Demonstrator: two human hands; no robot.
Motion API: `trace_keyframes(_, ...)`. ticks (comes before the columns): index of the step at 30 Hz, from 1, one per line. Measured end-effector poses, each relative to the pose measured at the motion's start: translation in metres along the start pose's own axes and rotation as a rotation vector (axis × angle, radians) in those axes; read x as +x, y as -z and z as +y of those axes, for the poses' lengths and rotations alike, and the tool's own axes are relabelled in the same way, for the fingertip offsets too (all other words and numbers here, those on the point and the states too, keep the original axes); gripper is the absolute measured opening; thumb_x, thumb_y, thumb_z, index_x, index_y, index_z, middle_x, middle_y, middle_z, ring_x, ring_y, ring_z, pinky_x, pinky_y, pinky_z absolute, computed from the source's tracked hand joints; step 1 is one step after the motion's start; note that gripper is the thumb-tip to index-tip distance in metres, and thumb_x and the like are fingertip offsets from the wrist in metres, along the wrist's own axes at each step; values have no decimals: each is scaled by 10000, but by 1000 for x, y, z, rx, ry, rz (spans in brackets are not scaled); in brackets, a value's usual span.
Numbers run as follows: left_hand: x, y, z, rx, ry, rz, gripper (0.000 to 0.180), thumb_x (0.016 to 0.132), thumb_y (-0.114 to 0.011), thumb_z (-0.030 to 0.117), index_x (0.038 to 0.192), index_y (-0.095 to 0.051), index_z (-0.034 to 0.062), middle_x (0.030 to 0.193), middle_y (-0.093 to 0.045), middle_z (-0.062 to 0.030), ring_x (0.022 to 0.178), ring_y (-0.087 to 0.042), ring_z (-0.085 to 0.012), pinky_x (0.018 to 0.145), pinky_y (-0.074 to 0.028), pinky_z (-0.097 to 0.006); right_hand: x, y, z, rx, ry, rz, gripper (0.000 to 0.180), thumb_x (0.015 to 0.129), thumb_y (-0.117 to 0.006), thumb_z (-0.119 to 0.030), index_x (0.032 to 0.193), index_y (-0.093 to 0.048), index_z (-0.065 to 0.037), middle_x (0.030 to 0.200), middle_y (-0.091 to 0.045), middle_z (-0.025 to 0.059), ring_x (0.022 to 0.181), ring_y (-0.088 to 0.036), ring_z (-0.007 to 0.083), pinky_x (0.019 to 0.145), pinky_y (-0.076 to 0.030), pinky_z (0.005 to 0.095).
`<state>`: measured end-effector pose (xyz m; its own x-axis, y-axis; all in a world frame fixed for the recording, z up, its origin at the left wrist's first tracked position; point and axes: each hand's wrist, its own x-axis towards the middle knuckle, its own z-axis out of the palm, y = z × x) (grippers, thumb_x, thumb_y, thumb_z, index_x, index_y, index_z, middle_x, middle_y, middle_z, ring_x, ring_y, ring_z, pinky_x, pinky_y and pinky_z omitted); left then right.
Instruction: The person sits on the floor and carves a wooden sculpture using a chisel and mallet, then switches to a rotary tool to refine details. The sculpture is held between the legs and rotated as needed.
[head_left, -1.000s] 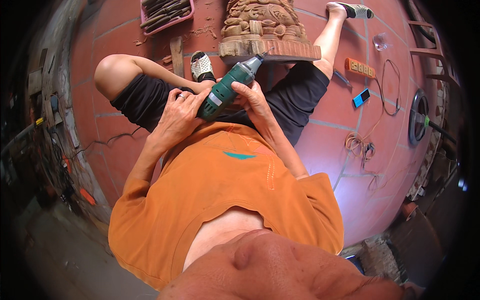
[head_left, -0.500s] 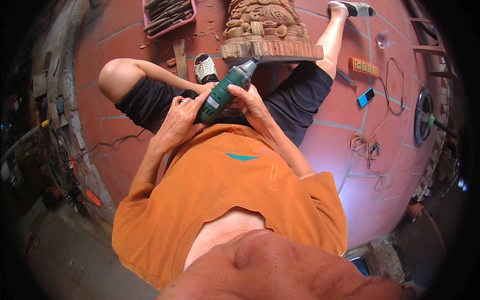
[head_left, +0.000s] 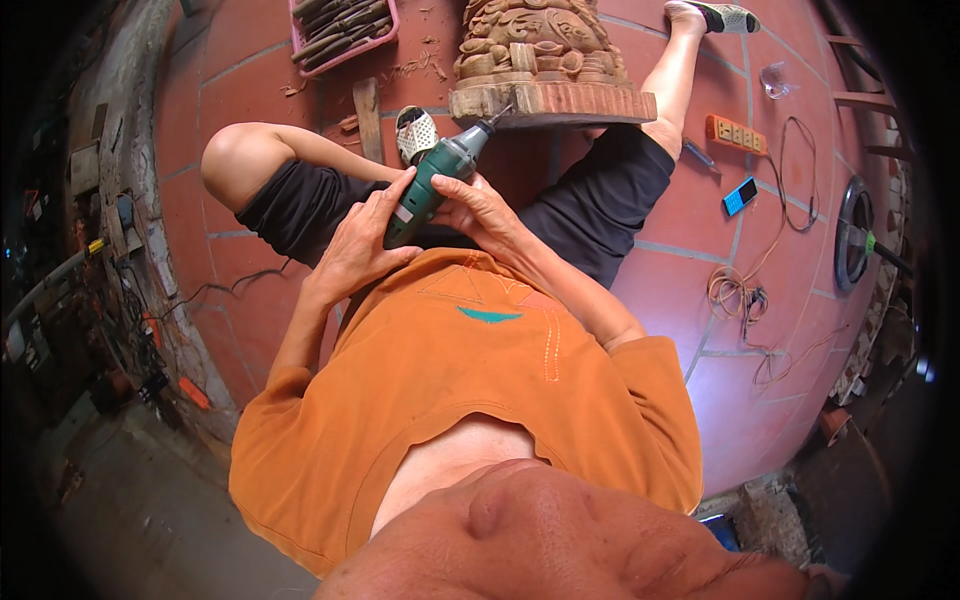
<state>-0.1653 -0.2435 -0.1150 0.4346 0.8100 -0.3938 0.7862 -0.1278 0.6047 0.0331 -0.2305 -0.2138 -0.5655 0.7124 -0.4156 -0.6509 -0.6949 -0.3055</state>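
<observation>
So the left hand (head_left: 350, 245) has just loosened up: fingers that were curled now lie straighter along the casing of the green rotary tool (head_left: 425, 195), thumb spread apart. Right hand (head_left: 485, 215) is pinching the casing, thumb on top. Tool's in the lap, its bit (head_left: 503, 113) shifted left along the wood carving's (head_left: 545, 45) base; can't really tell if they touch. Reads like a regrip, right hand doing most of the holding.
</observation>
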Motion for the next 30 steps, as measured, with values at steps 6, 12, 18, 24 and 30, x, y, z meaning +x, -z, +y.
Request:
trace_keyframes(6, -3, 13, -8, -220, -150, 32, 944, 723, -830, 123, 1538, -354, 135, 1411, -531, -151, 1194, -573, -335, 997, -462, -384, -4, -2, -19, -46, 79, -36, 547, 921, -726, -304, 1320, -463, -39, 1255, -631, 153, 1115, -669, 261, 934, -573, 471)
trace_keyframes(12, 2, 14, -10, -474, -7, 122, 587, 906, -725, 196, 1437, -501, 84, 1276, -634, -125, 1112, -619, -217, 1002, -482, -356, -3, 1, -38, -1, 246, 25, 515, 941, -699, -297, 1321, -493, -17, 1305, -616, 193, 1148, -658, 277, 938, -577, 486)
trace_keyframes(18, 8, 14, -5, -487, 34, 89, 503, 952, -654, 170, 1408, -502, 24, 1249, -643, -105, 1156, -601, -205, 1029, -452, -348, -3, 7, -39, 27, 269, 39, 515, 952, -689, -292, 1331, -490, -5, 1331, -605, 204, 1181, -644, 293, 948, -569, 501)
trace_keyframes(24, 10, 11, -4, -421, 27, 91, 467, 960, -629, 136, 1392, -501, 17, 1226, -652, -127, 1151, -616, -230, 1023, -462, -353, -3, 8, -37, 47, 244, 39, 512, 945, -697, -269, 1323, -487, 7, 1306, -614, 195, 1148, -659, 285, 932, -580, 502)
trace_keyframes(30, 5, 8, -2, -357, 18, 130, 469, 934, -631, 74, 1380, -504, 10, 1243, -650, -154, 1204, -613, -265, 1034, -467, -364, -6, 8, -33, -10, 256, 59, 513, 952, -686, -286, 1323, -493, 12, 1332, -604, 211, 1150, -661, 285, 936, -579, 496)
